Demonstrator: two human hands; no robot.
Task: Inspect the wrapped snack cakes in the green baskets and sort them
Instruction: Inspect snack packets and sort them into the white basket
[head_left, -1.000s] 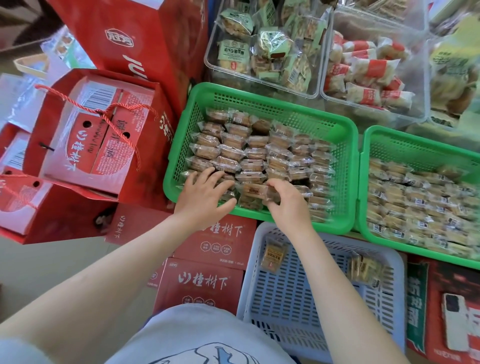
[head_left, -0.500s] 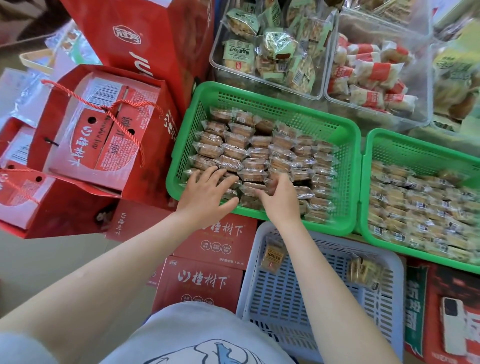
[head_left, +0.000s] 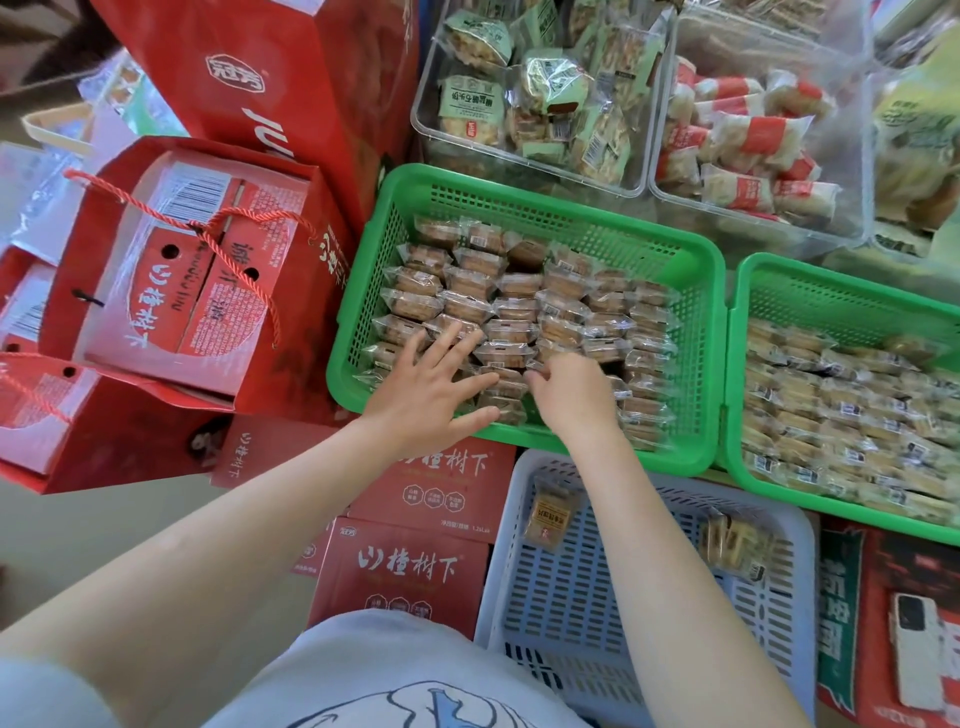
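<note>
A green basket (head_left: 519, 208) in the middle holds several rows of brown wrapped snack cakes (head_left: 519, 306). My left hand (head_left: 431, 384) lies flat with spread fingers on the cakes at the basket's near left corner. My right hand (head_left: 571, 395) sits just to its right, fingers curled down among the near-row cakes; whether it grips one is hidden. A second green basket (head_left: 841, 306) to the right holds paler wrapped cakes (head_left: 841, 415).
A pale blue basket (head_left: 571, 597) below holds two loose wrapped snacks (head_left: 550, 514). Red gift boxes and bags (head_left: 171, 291) crowd the left. Clear tubs of other snacks (head_left: 545, 104) stand behind. A white phone (head_left: 917, 654) lies at the lower right.
My right hand has shifted left and slightly further into the near row of cakes. My left hand has stayed spread on the near left cakes.
</note>
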